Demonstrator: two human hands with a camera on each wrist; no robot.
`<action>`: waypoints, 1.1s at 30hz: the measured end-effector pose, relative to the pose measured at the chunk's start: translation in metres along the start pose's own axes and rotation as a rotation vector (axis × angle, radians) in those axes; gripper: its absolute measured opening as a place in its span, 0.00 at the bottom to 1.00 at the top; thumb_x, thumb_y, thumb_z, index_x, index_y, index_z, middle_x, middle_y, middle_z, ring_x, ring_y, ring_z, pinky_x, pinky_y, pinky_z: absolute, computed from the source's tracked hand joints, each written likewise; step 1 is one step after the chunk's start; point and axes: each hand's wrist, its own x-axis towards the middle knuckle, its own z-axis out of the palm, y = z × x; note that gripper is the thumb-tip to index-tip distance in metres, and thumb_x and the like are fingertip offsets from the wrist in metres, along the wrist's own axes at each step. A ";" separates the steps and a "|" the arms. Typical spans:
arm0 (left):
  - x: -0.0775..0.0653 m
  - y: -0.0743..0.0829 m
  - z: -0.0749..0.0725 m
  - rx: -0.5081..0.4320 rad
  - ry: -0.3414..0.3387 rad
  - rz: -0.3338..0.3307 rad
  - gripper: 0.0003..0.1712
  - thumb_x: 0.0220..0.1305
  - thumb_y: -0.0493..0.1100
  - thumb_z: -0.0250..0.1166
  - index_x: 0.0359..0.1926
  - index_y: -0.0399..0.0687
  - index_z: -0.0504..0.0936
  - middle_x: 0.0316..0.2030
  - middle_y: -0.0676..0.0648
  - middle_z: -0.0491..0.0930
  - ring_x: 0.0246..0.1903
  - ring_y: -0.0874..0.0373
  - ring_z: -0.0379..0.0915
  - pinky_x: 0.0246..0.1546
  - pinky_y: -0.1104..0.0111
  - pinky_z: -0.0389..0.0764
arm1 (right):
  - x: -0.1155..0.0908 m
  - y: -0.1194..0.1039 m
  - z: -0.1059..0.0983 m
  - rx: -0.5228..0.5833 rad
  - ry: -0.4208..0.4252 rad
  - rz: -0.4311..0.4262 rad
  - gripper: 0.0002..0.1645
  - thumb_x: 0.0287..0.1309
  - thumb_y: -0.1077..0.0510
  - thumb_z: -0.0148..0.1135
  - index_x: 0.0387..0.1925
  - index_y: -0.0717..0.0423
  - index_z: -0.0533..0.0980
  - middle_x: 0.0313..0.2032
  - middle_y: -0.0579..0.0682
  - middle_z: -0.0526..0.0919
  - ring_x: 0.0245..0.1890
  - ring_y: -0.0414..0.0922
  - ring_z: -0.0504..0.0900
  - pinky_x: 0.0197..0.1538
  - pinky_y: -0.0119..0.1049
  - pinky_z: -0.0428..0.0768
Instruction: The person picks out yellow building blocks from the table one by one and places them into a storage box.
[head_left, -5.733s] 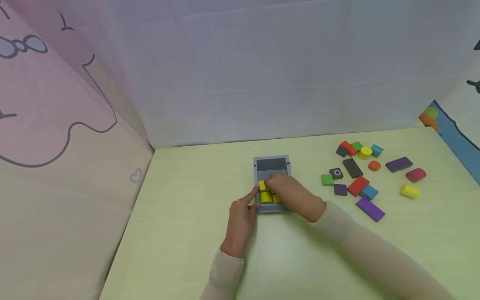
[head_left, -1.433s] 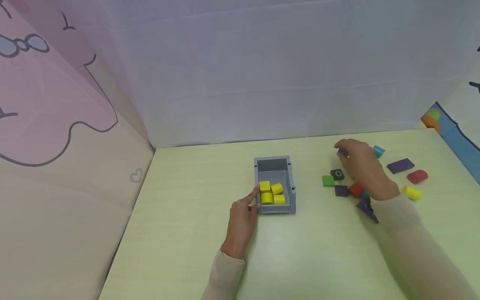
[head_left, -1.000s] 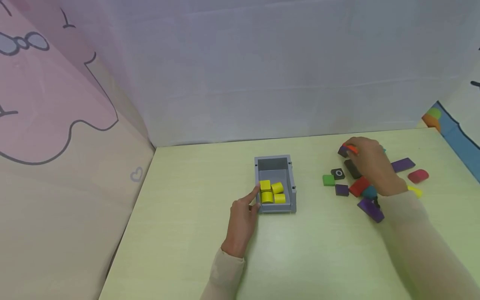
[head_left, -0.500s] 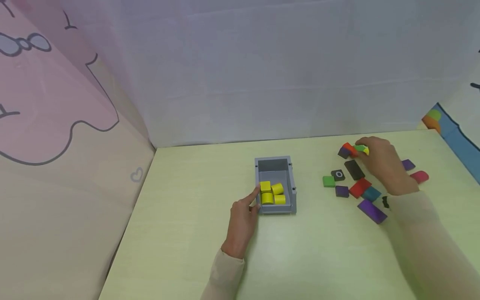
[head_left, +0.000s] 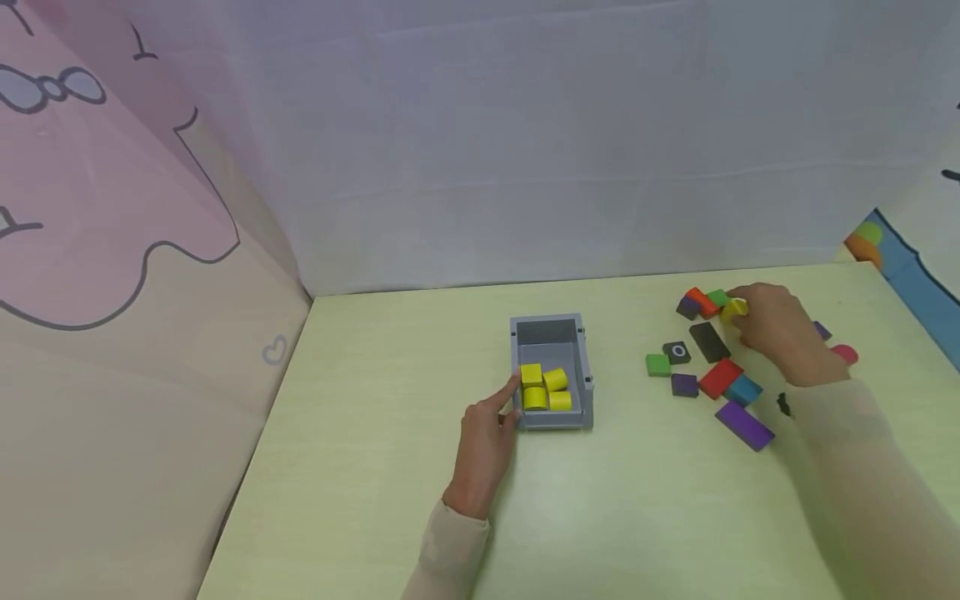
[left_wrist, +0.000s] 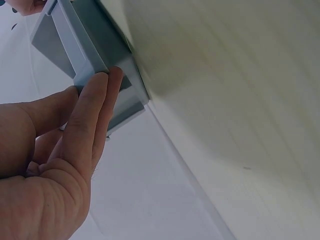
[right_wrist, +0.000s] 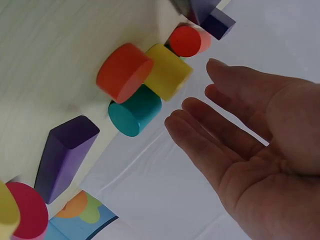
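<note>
In the head view, my left hand [head_left: 483, 450] rests its fairly straight fingertips against the left side of a grey plastic box [head_left: 551, 327]. The left wrist view has these fingers [left_wrist: 90, 115] against the box's outer wall near a corner. Several yellow blocks [head_left: 534, 396] lie at the box's near end. Over at the right, my right hand [head_left: 780, 329] reaches to a yellow cylinder [head_left: 732, 312], fingertips right beside it. The right wrist view shows that hand [right_wrist: 240, 130] with fingers parted from the thumb, nothing between them.
Around the right hand are a red-orange block [head_left: 702, 302], a teal cylinder [right_wrist: 132, 115] and an orange disc [right_wrist: 120, 75]. Nearer lie a black block [head_left: 708, 342], red block [head_left: 720, 377], blue block [head_left: 744, 389] and purple block [head_left: 745, 426]. A cloth [head_left: 570, 167] hangs behind the table.
The right hand has left the box and gone to the blocks at the right. Over the last second it shifts rightward from the purple and red-orange blocks to the yellow cylinder. Left hand stays.
</note>
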 end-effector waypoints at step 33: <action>0.000 0.001 0.000 0.010 0.000 -0.003 0.33 0.57 0.33 0.63 0.61 0.62 0.66 0.55 0.47 0.71 0.11 0.67 0.56 0.14 0.72 0.63 | 0.005 0.004 0.002 -0.010 0.002 -0.027 0.20 0.45 0.73 0.59 0.44 0.73 0.72 0.42 0.71 0.73 0.38 0.63 0.70 0.39 0.57 0.75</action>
